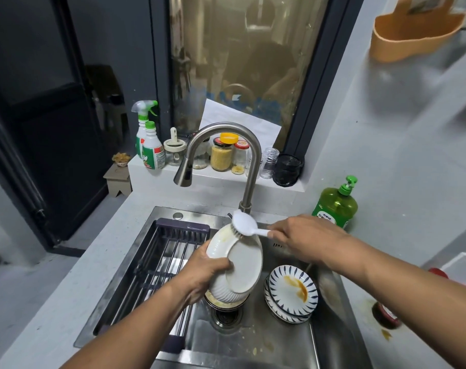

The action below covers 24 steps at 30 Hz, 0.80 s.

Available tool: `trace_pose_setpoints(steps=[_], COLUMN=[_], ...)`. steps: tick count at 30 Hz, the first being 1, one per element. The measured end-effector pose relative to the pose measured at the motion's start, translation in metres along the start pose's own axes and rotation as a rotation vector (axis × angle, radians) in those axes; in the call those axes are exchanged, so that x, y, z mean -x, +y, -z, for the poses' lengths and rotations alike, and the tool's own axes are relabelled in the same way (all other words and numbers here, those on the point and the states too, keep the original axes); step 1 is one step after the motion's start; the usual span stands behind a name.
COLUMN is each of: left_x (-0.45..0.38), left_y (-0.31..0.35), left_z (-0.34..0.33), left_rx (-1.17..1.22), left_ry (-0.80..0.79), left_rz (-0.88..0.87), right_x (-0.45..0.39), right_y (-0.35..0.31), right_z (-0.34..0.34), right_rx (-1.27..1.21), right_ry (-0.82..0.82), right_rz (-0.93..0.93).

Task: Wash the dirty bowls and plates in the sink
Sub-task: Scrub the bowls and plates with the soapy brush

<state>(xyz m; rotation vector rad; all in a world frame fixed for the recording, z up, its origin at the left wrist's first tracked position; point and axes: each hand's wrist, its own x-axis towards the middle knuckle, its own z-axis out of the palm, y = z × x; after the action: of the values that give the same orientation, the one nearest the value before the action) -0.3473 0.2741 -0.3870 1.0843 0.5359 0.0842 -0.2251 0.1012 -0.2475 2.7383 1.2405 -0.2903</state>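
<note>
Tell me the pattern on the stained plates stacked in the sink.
Dark blue radiating stripes around the rim of the white stacked plates, with a brown sauce stain; head view.

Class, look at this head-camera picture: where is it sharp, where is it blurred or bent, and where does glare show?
Head view: sharp on the bowl and brush; the orange holder at top right is smeared; wide-angle lens bends the window frame; the window glass shows murky reflections; light glints off the tap.
</note>
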Motion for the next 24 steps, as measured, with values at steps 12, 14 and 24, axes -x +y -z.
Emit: trace_pose_setpoints(steps=[12, 14, 24], left_x=[-0.009, -0.011, -0.011], left_y=[0.005, 0.003, -0.009], left_z=[0.017, 0.016, 0.001], left_rx=[0.502, 0.602, 0.761], left_ry=[0.04, 0.061, -0.079], left_rz=[-0.03, -0.002, 0.035], right_x=[-0.007, -0.005, -0.006], right_y=[0.034, 0.036, 0.024], right_z=[-0.019, -0.025, -0.042], right_rx=[-0.163, -0.214, -0.844], right_ry=[0.021, 0.008, 0.109], right_rz=[-0.083, -0.08, -0.292])
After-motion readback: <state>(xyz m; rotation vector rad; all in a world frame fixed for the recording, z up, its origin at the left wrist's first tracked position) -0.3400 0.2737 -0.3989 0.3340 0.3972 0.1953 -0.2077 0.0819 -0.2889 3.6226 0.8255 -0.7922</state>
